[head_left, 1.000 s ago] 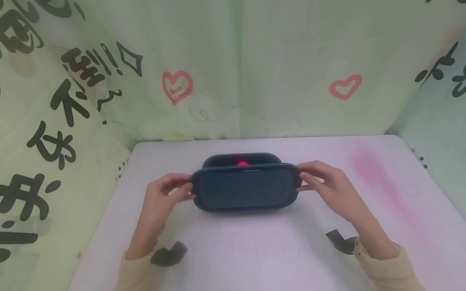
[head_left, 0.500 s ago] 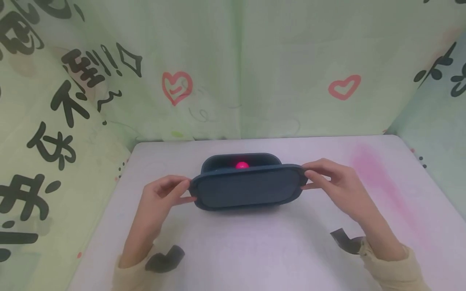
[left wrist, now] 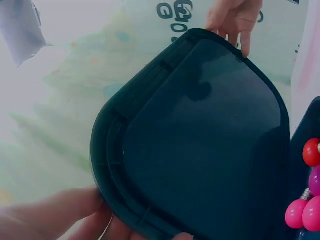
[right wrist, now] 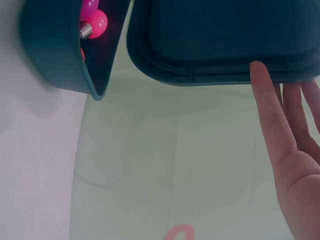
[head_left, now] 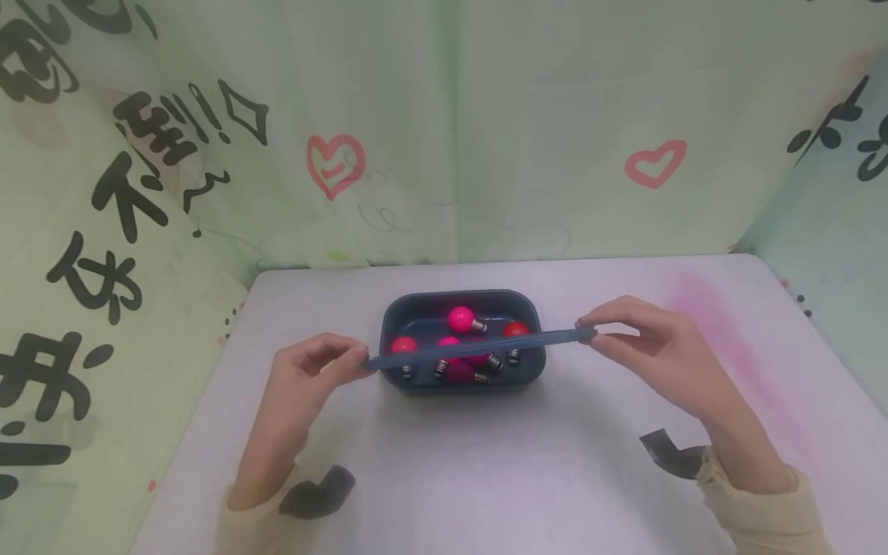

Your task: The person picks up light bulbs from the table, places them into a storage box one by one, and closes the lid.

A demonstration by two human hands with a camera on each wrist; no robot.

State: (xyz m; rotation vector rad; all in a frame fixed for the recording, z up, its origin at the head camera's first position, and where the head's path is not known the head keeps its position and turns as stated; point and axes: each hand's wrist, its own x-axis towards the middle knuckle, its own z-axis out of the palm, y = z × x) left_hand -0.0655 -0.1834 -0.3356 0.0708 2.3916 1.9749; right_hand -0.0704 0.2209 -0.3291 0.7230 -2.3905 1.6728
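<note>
A dark blue lid is held edge-on above a dark blue box in the head view. My left hand pinches the lid's left end, and my right hand pinches the other end, slightly higher. Inside the box lie several light bulbs, pink, red and purple, with silver screw bases; the lid hides parts of some. The left wrist view shows the lid's ridged underside with both hands at its rim. In the right wrist view a thumb presses on the lid's edge.
The box stands on a white table with a pink smear at right. Behind it hangs a pale green curtain with red hearts and dark lettering. Dark straps show by both sleeves.
The lid has come up off the box front and turned from facing the camera to edge-on, its right end higher. The bulbs in the box have come into view. My right hand has moved slightly right.
</note>
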